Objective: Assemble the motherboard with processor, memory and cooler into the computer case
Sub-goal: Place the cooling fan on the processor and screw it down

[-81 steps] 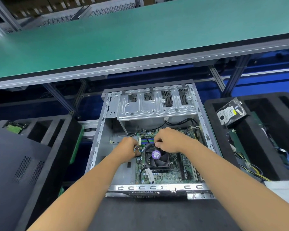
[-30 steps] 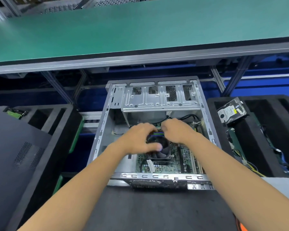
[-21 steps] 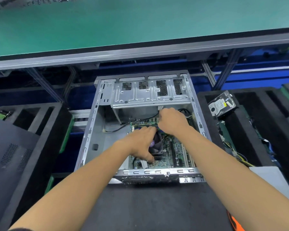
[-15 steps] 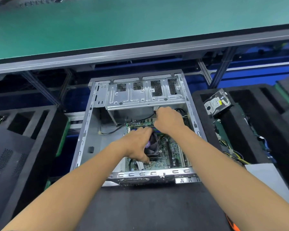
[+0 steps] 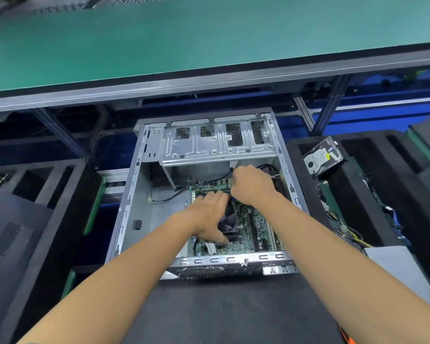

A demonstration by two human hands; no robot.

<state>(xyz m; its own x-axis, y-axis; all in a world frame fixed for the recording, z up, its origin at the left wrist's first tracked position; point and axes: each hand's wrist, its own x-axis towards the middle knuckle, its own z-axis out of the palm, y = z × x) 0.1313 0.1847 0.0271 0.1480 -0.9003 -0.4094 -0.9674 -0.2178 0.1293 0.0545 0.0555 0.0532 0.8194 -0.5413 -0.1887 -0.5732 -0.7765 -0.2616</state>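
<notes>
An open metal computer case [image 5: 130,209] lies on its side in front of me. The green motherboard [image 5: 257,234] sits on its floor, with the black cooler fan [image 5: 230,222] mounted on it. My left hand [image 5: 207,217] spans the cooler, fingers over its far side and thumb at its near edge, gripping it. My right hand [image 5: 252,186] is curled at the board's far edge. It pinches a black cable whose white connector [image 5: 232,165] sticks out above the knuckles. The memory slots are partly hidden by my arms.
The case's silver drive cage [image 5: 216,147] overhangs the far end. A hard drive [image 5: 323,156] rests in a black foam tray [image 5: 296,150] on the right. Another foam tray [image 5: 60,189] and a black side panel [image 5: 10,239] lie left. A green-topped bench [image 5: 209,40] runs above.
My left hand moved from beside the cooler onto it and now grips it. My right hand left the cooler and went to the cable at the board's far edge.
</notes>
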